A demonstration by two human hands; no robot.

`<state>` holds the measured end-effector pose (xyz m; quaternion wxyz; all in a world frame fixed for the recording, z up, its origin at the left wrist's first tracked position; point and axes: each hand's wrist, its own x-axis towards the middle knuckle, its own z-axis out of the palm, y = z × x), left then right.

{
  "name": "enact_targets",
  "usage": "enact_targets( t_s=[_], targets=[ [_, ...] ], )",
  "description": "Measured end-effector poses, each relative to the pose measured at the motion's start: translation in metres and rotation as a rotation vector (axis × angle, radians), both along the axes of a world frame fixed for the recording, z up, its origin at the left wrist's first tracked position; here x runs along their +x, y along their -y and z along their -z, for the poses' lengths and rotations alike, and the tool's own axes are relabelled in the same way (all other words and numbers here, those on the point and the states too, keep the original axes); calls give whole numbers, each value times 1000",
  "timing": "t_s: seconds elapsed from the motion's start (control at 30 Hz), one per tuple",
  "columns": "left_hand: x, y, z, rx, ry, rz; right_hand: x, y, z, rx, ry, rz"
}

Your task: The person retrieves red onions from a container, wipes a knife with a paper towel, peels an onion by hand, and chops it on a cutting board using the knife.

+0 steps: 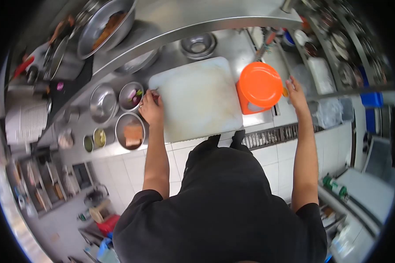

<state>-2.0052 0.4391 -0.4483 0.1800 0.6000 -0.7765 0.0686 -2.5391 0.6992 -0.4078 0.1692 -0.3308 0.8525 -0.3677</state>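
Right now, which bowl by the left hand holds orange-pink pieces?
The lower bowl, by the left forearm. The upper-right bowl holds purple and green pieces; the upper-left bowl shows bare metal.

Fingers of the left hand (152, 109) partly cover a dark reddish bit (155, 97), too small to identify; a yellow speck (285, 92) by the right hand (298, 97) is equally unclear. The orange lid (261, 83) hides the tub's (245, 104) contents. The shelf (206, 13) covers part of a metal pan (138, 63), and the top edge crops a bowl (91, 36).
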Motion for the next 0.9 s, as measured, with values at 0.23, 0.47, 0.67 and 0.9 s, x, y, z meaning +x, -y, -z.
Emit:
enact_targets(
  t_s=[0.23,0.47,0.67,0.9],
  targets=[
    [16,5,19,41,-45,-208,-13,23,-20,418,704,-358],
    [2,-3,-8,42,-161,-174,29,21,1,767,311,-433],
    [-25,-15,-20,-165,-499,-41,49,-1,-12,665,160,-296],
    [-57,-62,23,246,-759,223,138,-156,-101,699,211,43]
  ],
)
